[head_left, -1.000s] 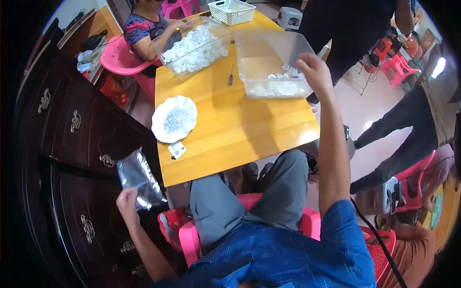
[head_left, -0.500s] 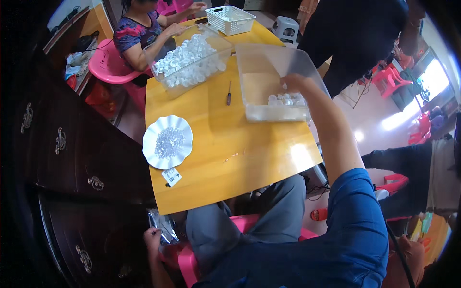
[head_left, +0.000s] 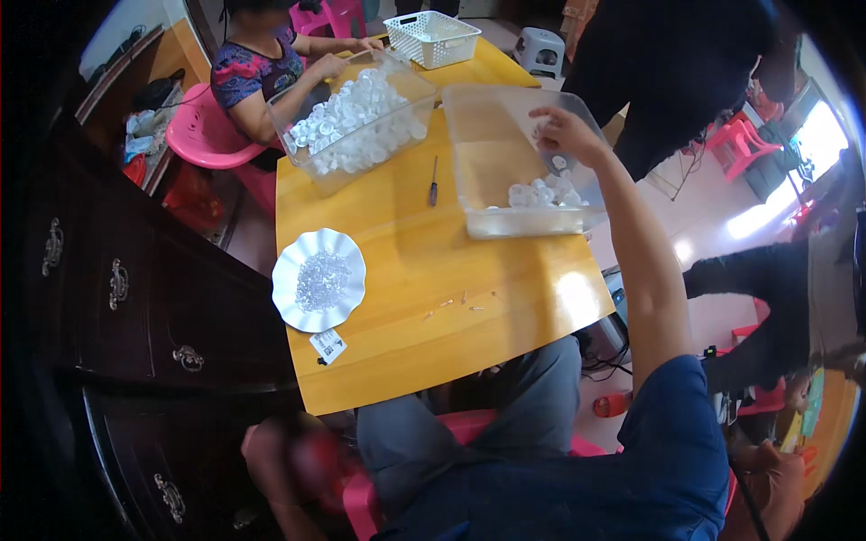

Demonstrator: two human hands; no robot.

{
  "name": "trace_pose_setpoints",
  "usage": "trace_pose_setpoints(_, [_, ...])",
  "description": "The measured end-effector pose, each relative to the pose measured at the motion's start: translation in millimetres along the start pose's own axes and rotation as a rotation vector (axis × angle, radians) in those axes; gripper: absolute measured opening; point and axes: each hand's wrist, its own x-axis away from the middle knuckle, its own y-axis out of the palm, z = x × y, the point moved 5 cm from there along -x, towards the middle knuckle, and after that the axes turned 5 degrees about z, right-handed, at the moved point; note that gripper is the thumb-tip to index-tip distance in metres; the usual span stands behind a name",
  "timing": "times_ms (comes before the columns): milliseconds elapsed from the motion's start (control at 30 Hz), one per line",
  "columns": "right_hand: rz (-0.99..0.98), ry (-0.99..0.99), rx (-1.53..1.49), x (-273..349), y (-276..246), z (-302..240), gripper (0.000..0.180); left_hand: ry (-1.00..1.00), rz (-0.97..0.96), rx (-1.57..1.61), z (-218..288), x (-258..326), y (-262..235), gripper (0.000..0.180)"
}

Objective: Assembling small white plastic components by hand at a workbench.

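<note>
My right hand point(head_left: 566, 133) hangs over the right clear plastic bin point(head_left: 532, 223), fingers spread and empty. Just below it is a small clear-white round piece point(head_left: 559, 163), apart from the fingers. Several similar clear-white pieces point(head_left: 544, 192) lie heaped at the bin's near end. Low at the left, beside the pink chair point(head_left: 359, 507), my left hand point(head_left: 269, 458) is smeared by motion. A blurred reddish shape is next to it, and I cannot make out whether the fingers hold anything.
A fuller clear bin point(head_left: 350, 171) of round pieces stands far left, a co-worker's hands point(head_left: 338, 61) beside it. A screwdriver point(head_left: 433, 185), a scalloped white plate point(head_left: 347, 307) of tiny clear bits, a label tag point(head_left: 328, 346) and a white basket point(head_left: 442, 56) share the yellow table point(head_left: 406, 361).
My right hand has lifted and its fingers have opened, with a small piece now beneath it. My left hand has moved up and left; the silvery bag near it no longer shows.
</note>
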Motion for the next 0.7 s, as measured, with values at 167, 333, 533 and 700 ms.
trace_pose_setpoints(167, [0.125, -0.226, -0.775, 98.2, 21.1, -65.7, 0.033, 0.231, 0.033, 0.089, 127.7, 20.9, 30.6, 0.007])
trace_pose_setpoints(333, [0.167, -0.239, -1.144, 197.2, 55.6, -62.2, 0.036, 0.402, -0.300, 0.077, 237.9, 47.0, 158.3, 0.006])
trace_pose_setpoints(533, [0.237, -0.199, -1.166, 258.3, 89.5, -45.3, 0.037, 0.824, -0.507, -0.031, 351.7, 103.5, 282.5, 0.011])
trace_pose_setpoints(700, [0.234, -0.189, -1.261, 290.4, 94.2, -49.9, 0.033, 0.948, -0.598, 0.022, 391.3, 151.3, 341.0, 0.007])
